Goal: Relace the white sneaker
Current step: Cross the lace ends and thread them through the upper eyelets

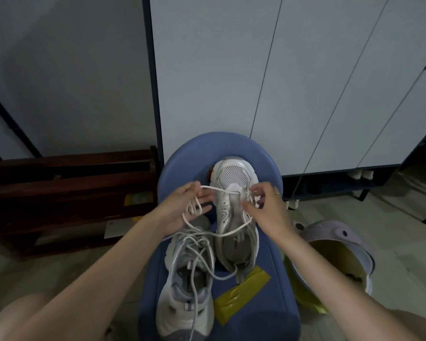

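While both hands work at its front eyelets, the white sneaker (234, 205) lies on a blue padded seat (263, 286), toe pointing away toward the far edge, heel toward the person. Its white lace (228, 233) runs from the lowest eyelets out to either side: one strand crosses left to the left hand (182, 206), another loops down across the shoe's opening and back toward the right.

That left hand sits just left of the sneaker with its palm turned inward; thumb and forefinger pinch the lace near its end, while the other fingers are spread and slack coils of lace hang across them. On the sneaker's right side, the right hand (268, 205) has its fingertips drawn together, pinching the lace against the eyelet row; a ring shows on one finger.

Nearer the person and slightly left, a second sneaker (187, 291) lies on the same seat, touching the first, with its own loose laces tangled over its tongue. Right of it, a strip of yellow tape (241, 294) is stuck diagonally on the cushion.

Beyond the seat stand pale cabinet doors (293, 82) with a dark frame. To the left sits a dark wooden rack (67, 193); to the right, a lilac bin (340, 247) with a yellow liner stands on the floor.
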